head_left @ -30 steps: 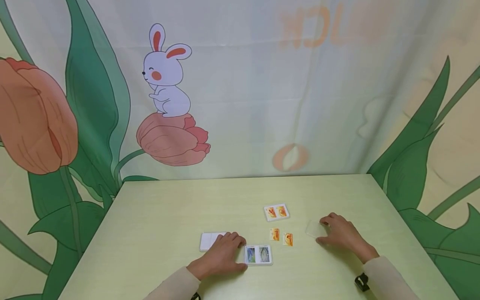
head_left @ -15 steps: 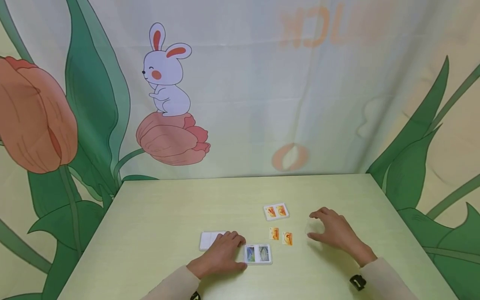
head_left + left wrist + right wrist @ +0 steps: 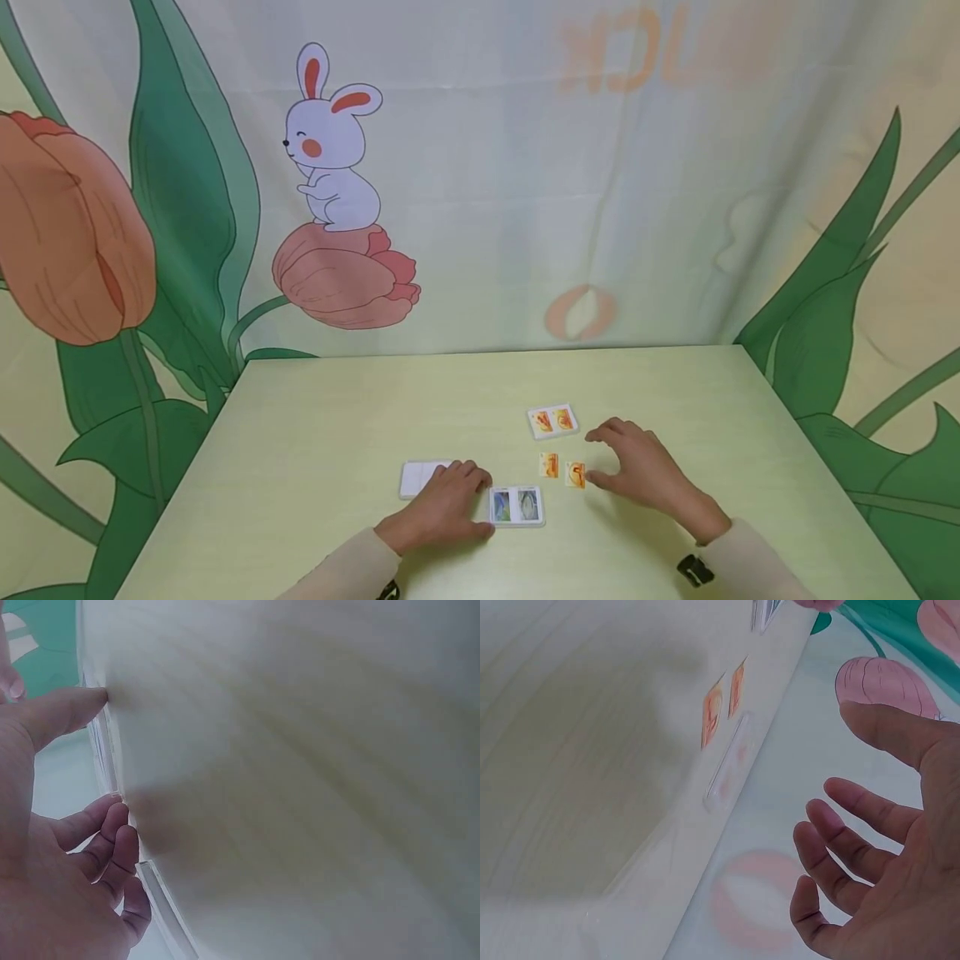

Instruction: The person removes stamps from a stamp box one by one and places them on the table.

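My left hand (image 3: 442,508) holds a flat clear case (image 3: 517,507) with two blue-green pictures by its left end, thumb at the near edge and index finger at the far edge. In the left wrist view, its curled fingers (image 3: 120,859) rest along the case edges. A white case (image 3: 417,479) lies partly hidden behind this hand. My right hand (image 3: 645,467) hovers with parted thumb and fingers, nothing visible between them. Its thumb is close to one of two small orange picture cards (image 3: 575,475). Beyond them lies another clear case (image 3: 553,422) with two orange pictures.
A pale table (image 3: 337,417) ends at a curtain (image 3: 480,208) printed with a rabbit and tulips. In the right wrist view, a faint clear outline (image 3: 637,862) shows on the table, too dim to identify. Black bands (image 3: 695,571) sit at both wrists.
My right hand has moved left from the clear piece at its fingers towards the orange cards. My left hand and the cases have stayed in place.
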Demonstrator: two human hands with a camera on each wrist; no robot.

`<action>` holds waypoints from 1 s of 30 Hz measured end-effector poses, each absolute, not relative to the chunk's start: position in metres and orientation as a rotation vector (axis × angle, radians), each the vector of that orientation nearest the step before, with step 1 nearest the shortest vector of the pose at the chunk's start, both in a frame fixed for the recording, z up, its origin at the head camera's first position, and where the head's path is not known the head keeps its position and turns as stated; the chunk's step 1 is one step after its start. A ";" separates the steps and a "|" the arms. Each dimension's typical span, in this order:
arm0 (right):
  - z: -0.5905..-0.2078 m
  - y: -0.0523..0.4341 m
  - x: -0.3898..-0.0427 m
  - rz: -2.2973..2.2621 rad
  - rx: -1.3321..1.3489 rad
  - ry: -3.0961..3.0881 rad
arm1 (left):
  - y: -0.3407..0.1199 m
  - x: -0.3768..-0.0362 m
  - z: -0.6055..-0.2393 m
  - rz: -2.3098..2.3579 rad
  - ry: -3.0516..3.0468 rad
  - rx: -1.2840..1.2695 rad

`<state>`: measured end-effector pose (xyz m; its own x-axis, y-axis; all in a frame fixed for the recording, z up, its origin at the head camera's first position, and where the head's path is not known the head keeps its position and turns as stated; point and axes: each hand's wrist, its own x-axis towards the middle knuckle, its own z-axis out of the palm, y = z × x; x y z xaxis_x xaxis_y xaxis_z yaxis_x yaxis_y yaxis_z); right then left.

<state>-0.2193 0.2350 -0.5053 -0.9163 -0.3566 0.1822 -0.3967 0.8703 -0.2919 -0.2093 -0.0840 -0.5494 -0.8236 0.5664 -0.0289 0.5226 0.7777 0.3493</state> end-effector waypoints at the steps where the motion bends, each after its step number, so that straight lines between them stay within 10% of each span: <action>1: -0.505 0.233 -0.219 0.500 0.604 -2.913 | -0.084 -0.209 -0.549 0.500 2.835 0.873; 30: -0.530 0.178 -0.213 0.701 0.753 -3.027 | -0.082 -0.209 -0.544 0.450 2.836 0.880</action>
